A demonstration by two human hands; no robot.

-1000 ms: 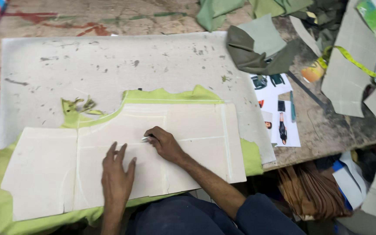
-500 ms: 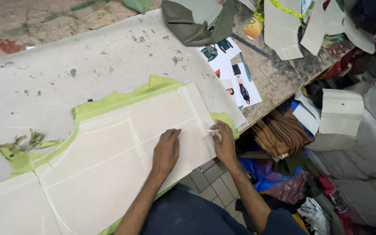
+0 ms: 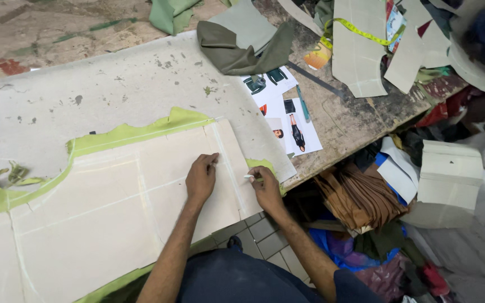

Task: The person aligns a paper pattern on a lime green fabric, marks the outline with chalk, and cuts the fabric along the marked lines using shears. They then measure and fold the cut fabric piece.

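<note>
A beige paper pattern (image 3: pixel 113 207) lies flat on lime green fabric (image 3: pixel 136 130), whose edge shows along the pattern's top and left. My left hand (image 3: pixel 200 178) presses down on the pattern near its right end, fingers curled. My right hand (image 3: pixel 265 188) sits at the pattern's right edge and pinches a small white piece of chalk (image 3: pixel 248 177) against it. Both rest on a worn white board (image 3: pixel 113 78) covering the table.
Green fabric scraps (image 3: pixel 7 179) lie at the left. Olive cloth (image 3: pixel 242 47), printed garment pictures (image 3: pixel 287 120), a pen (image 3: pixel 303 104), yellow tape measure (image 3: pixel 360 31) and cut paper pieces (image 3: pixel 360 50) crowd the table's right. Below the edge are brown fabric (image 3: pixel 360 196), folded paper (image 3: pixel 447 174) and floor tiles (image 3: pixel 259 233).
The view has swung right. My right hand with the chalk moved from the pattern's middle to its right edge; my left hand followed along the pattern to the right.
</note>
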